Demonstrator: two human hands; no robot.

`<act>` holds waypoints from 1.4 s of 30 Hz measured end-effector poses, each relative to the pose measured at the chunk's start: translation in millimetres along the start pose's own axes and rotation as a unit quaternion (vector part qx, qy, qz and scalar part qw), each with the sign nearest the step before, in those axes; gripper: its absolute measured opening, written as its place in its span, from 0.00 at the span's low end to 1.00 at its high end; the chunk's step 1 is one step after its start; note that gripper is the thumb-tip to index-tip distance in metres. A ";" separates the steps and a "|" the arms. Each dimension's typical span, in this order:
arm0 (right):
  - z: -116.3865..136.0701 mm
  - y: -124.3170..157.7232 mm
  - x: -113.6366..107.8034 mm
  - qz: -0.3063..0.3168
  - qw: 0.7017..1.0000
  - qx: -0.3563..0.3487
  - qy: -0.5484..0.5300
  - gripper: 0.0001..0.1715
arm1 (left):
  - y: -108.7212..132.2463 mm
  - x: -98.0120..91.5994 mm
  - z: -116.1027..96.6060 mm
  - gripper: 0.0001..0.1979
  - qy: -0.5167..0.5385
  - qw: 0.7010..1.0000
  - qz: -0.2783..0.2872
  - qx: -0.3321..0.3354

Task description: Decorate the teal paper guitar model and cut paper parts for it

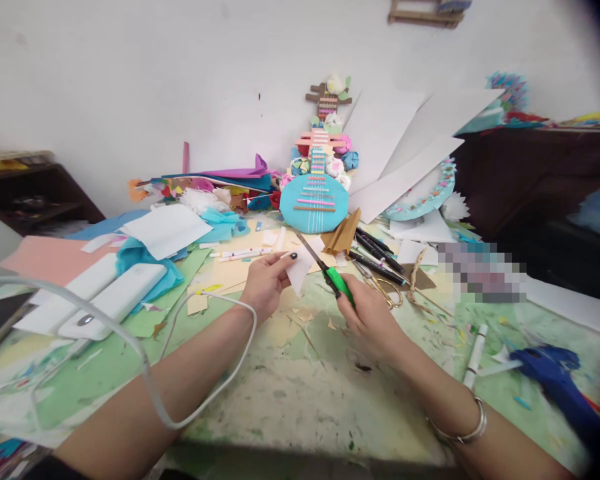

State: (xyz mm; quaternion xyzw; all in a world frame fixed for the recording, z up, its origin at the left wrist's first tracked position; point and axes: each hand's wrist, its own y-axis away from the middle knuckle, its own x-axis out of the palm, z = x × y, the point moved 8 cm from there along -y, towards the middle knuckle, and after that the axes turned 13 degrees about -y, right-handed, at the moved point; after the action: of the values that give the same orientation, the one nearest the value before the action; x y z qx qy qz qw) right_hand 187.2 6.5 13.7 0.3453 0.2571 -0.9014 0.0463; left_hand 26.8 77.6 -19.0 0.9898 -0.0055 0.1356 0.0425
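Two hands above the table [280, 400], in from its front edge: left hand [267, 283] pinches paper [300, 267]; right hand [375, 313] grips cutter [339, 283], handle partly hidden. Cutter-paper contact unclear. Blue tool [550, 380], front right corner, blurs into shadow.

The cutter [335, 277] is green and black, the paper scrap [301, 268] white, the lute [314, 203] turquoise.

Left forearm [180, 383] and right forearm [437, 380] cross the near edge of the table [280, 407], converging. Left hand [265, 283]: thumb [282, 264] pinched to fingers. Right hand [373, 313]: fingers curled, firm grip.
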 end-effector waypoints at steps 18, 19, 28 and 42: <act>6.3 1.2 -4.0 -0.037 0.999 -0.023 -0.013 0.11 | 16.5 2.0 -29.8 0.17 -0.116 0.983 -0.023 0.143; 7.8 1.2 -3.9 -0.040 0.999 -0.027 -0.009 0.11 | 19.1 2.5 -32.9 0.17 -0.135 0.977 -0.029 0.162; 8.2 2.4 -2.2 -0.061 0.997 -0.038 0.030 0.10 | 25.3 2.8 -40.7 0.13 -0.202 0.951 -0.057 0.228; 5.1 2.5 1.2 -0.048 0.997 -0.009 0.066 0.16 | 27.8 9.2 -38.5 0.09 -0.272 0.918 -0.030 0.288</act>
State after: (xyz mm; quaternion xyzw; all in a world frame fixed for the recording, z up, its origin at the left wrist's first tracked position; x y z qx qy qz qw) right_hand 183.9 2.0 15.0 0.3904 0.2840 -0.8757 -0.0112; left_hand 24.7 53.2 22.7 0.9577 0.0519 -0.1445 -0.2436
